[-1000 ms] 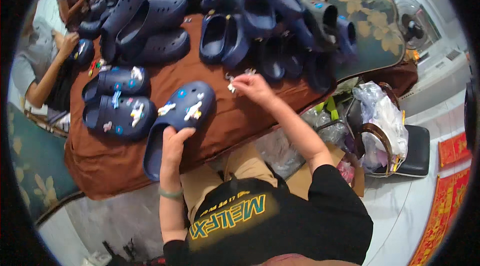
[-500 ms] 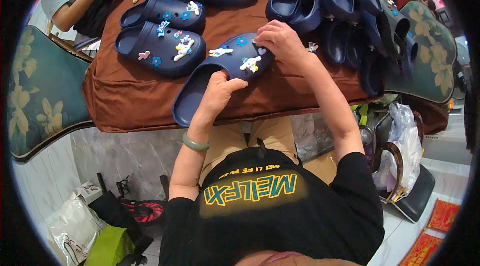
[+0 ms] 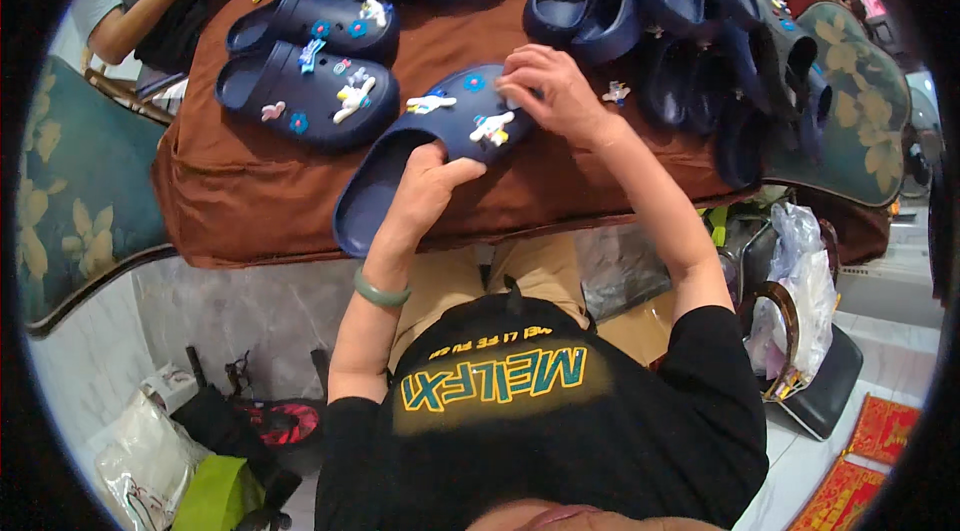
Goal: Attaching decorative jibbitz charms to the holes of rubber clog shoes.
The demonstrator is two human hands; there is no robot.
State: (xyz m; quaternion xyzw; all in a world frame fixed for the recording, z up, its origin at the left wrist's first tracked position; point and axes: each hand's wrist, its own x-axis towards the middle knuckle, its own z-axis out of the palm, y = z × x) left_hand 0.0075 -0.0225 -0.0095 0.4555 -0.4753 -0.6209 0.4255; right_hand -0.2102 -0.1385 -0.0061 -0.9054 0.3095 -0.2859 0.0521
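A navy clog [image 3: 385, 171] with holes in its upper lies tilted at the table's near edge. Its upper bears white puppy-shaped charms [image 3: 492, 129] and a blue flower charm [image 3: 473, 83]. My left hand [image 3: 430, 186] grips the clog by its opening, fingers inside and thumb along the upper. At the toe, the bent fingers of my right hand [image 3: 550, 96] pinch a small pale shoe charm [image 3: 513, 103], mostly covered by the fingertips. Left of it sits a pair of decorated navy clogs [image 3: 310, 96]. Another white charm [image 3: 616, 92] lies right of my right hand.
More navy clogs [image 3: 580, 6] crowd the far and right parts of the brown-covered table [image 3: 230, 211]. Another person's arm [image 3: 150, 6] reaches in at the far left. Green floral chairs [image 3: 85, 191] flank the table; a plastic bag [image 3: 800, 281] stands at the right.
My right fingers have bent tighter over the toe, covering a heart-shaped charm that showed before. The view has shifted slightly; my left hand keeps its grip on the clog.
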